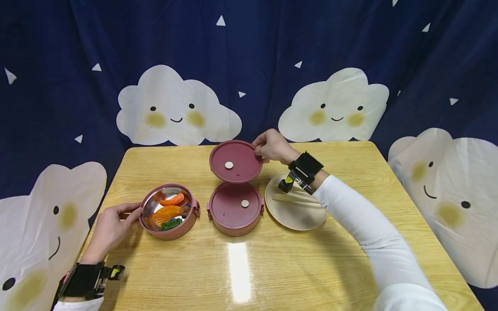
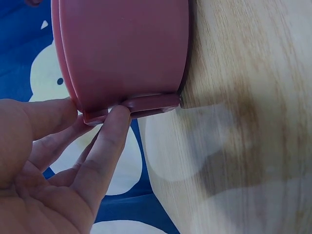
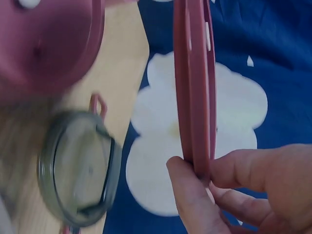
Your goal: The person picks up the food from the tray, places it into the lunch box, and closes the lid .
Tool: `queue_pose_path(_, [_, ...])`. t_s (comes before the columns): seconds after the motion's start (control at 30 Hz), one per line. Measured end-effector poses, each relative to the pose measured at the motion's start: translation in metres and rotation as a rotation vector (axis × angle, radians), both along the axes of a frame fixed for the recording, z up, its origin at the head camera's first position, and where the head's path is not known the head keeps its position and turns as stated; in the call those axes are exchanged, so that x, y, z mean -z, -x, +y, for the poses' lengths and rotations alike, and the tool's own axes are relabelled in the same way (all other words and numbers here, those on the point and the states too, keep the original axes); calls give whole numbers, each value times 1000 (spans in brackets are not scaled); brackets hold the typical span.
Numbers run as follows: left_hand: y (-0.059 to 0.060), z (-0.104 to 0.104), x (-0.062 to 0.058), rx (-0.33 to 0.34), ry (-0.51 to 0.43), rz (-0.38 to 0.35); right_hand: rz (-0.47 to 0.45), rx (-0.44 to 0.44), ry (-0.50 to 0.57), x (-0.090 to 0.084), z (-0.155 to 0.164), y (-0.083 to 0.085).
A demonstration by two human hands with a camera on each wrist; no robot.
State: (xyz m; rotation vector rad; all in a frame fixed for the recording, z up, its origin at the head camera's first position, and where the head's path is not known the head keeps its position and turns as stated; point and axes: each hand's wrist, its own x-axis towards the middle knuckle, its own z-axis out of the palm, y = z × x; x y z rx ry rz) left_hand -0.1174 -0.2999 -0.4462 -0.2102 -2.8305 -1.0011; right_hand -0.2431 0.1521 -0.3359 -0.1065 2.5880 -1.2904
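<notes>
A round pink lunch box (image 1: 170, 234) stands uncovered at the left, with orange and green food pieces (image 1: 167, 211) in its steel interior. My left hand (image 1: 114, 226) grips its left side; in the left wrist view a thumb is at the rim and a finger lies on the side clasp (image 2: 151, 103). My right hand (image 1: 274, 147) pinches the edge of a round pink lid (image 1: 237, 157), raised and tilted, with a white button on it. Seen edge-on in the right wrist view, the lid (image 3: 197, 97) sits between thumb and fingers.
Below the raised lid, a second pink lunch box (image 1: 235, 211) stands covered. A beige plate (image 1: 288, 216) bearing pale utensils (image 1: 295, 198) lies under my right forearm. The right wrist view shows a greenish container (image 3: 80, 168) with pink clasps. A dark blue cloud-patterned curtain (image 1: 256, 52) borders the table.
</notes>
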Motion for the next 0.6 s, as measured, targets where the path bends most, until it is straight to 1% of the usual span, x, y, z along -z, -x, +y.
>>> queue_pose_path(0.17, [0,0,1,2,3,-3,20,-61,-25,5,-30,-7])
queue_pose_path(0.3, [0,0,0,4,-1,0,25,-110,-22,9,-52,-10])
queue_pose_path(0.43, [-1,0,-1,2,4,0,37,-158,-43,16,-73,-12])
queue_pose_path(0.53, [0,1,-1,-2,12,5,26,-191,-49,21,-89,-14])
queue_pose_path(0.6, [0,1,-1,-4,15,9,-1,-205,-41,24,-100,-16])
